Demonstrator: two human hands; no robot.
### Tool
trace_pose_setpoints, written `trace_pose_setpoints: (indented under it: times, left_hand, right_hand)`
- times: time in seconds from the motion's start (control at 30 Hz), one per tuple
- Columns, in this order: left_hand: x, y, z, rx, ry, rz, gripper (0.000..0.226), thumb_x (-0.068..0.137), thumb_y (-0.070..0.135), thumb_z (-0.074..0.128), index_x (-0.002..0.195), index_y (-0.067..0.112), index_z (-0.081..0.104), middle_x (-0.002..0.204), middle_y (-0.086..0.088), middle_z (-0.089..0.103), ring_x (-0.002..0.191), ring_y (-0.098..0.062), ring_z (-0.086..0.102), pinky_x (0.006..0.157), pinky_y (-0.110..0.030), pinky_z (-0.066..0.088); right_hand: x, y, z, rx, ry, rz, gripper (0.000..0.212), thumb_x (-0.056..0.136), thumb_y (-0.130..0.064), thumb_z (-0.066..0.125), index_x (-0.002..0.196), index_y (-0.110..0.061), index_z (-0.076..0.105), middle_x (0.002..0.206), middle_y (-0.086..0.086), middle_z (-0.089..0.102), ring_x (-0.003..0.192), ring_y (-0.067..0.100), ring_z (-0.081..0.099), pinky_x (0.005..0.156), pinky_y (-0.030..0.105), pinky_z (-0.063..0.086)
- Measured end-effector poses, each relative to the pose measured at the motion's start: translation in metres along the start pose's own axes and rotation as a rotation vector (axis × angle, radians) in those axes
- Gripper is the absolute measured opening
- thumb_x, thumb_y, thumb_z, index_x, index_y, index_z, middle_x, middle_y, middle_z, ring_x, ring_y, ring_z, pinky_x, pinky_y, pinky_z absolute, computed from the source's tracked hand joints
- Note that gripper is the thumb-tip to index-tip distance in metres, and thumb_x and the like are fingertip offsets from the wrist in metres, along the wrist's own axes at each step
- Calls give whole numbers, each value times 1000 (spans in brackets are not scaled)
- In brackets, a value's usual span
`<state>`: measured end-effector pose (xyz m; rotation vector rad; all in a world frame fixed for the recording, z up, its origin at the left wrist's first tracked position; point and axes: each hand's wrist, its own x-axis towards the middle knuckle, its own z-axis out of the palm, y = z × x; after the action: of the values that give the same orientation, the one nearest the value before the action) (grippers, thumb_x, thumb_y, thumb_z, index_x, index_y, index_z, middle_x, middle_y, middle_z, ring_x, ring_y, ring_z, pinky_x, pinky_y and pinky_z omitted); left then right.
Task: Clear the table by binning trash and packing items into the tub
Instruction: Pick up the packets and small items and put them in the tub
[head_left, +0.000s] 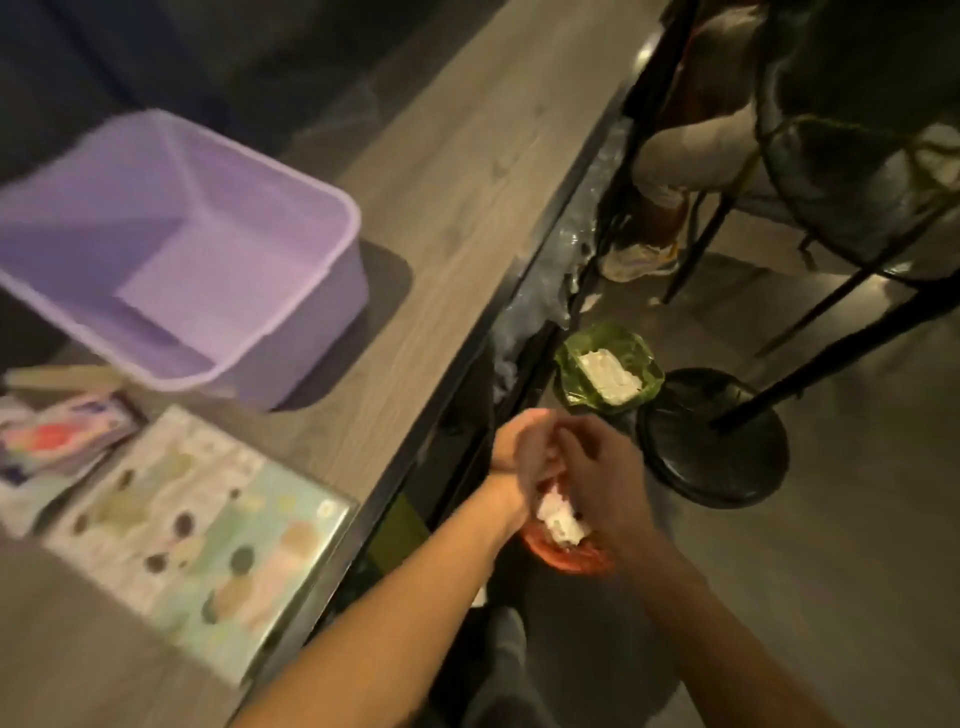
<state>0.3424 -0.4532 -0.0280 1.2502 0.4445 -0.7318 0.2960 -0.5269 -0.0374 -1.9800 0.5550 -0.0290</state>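
Note:
My left hand (524, 452) and my right hand (597, 483) meet just past the table's right edge, above the floor. Between them they hold crumpled white tissue (558, 517) together with a red wrapper or bag (566, 553). A little further away a small bin lined with a green bag (605, 366) stands on the floor, with white paper lying in it. An empty purple tub (197, 260) sits on the wooden table (457, 208) at the left. A colourful flat box (192, 530) and a smaller colourful pack (57, 436) lie on the table in front of the tub.
A round black stool base (711, 447) stands right of the bin. Thin black chair legs (831, 306) cross the floor at the right. Another person's leg and shoe (639, 254) are beyond the table edge. Clear plastic wrap (545, 291) hangs along that edge.

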Motion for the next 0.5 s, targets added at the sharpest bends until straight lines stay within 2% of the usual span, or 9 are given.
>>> trace_pose_setpoints:
  times: [0.1, 0.2, 0.23, 0.27, 0.33, 0.4, 0.5]
  left_hand:
    - [-55, 39, -40, -64, 54, 191, 17, 90, 8, 49, 88, 11, 65, 78, -7, 62, 73, -15, 60, 58, -17, 48]
    - [-105, 67, -100, -156, 168, 302, 20, 90, 8, 48, 81, 13, 65, 76, -7, 62, 64, -13, 60, 56, -20, 48]
    - [-120, 73, -123, -196, 229, 333, 20, 90, 7, 48, 81, 13, 65, 73, -5, 63, 59, -11, 60, 51, -18, 47]
    - [-134, 76, -147, -240, 297, 360, 20, 90, 7, 48, 81, 12, 65, 68, -3, 64, 55, -9, 60, 47, -17, 46]
    - [-164, 78, -194, -363, 420, 405, 19, 89, 7, 48, 80, 12, 64, 62, 0, 64, 48, -7, 60, 44, -17, 45]
    - [-193, 72, -239, -492, 524, 435, 18, 91, 8, 47, 81, 11, 62, 64, -2, 64, 48, -7, 60, 45, -18, 45]
    - [-235, 47, -301, -603, 671, 482, 16, 92, 9, 47, 85, 13, 61, 76, -5, 60, 62, -12, 58, 52, -19, 46]
  right_hand:
    - [-34, -69, 15, 37, -91, -150, 14, 92, -12, 50, 87, -19, 61, 69, -12, 59, 62, -5, 54, 59, 12, 41]
    - [-61, -123, 55, 85, -242, -293, 14, 90, -6, 53, 85, -15, 63, 65, -14, 58, 59, -3, 57, 63, 10, 45]
    - [-69, -136, 73, 99, -312, -298, 16, 90, -7, 55, 82, -18, 63, 65, -11, 60, 62, 0, 59, 68, 15, 49]
    - [-77, -146, 93, 99, -394, -286, 21, 90, -10, 56, 79, -26, 62, 66, -8, 62, 67, 7, 62, 74, 27, 52]
    - [-96, -166, 133, 65, -563, -329, 22, 91, -16, 55, 78, -32, 62, 73, -1, 69, 76, 20, 67, 80, 44, 53]
    - [-119, -181, 170, 22, -718, -386, 18, 91, -16, 53, 86, -28, 66, 81, 1, 73, 79, 17, 68, 79, 43, 54]
    - [-156, -195, 222, -80, -872, -480, 15, 91, -14, 54, 91, -19, 68, 78, -1, 71, 75, 16, 65, 74, 44, 54]
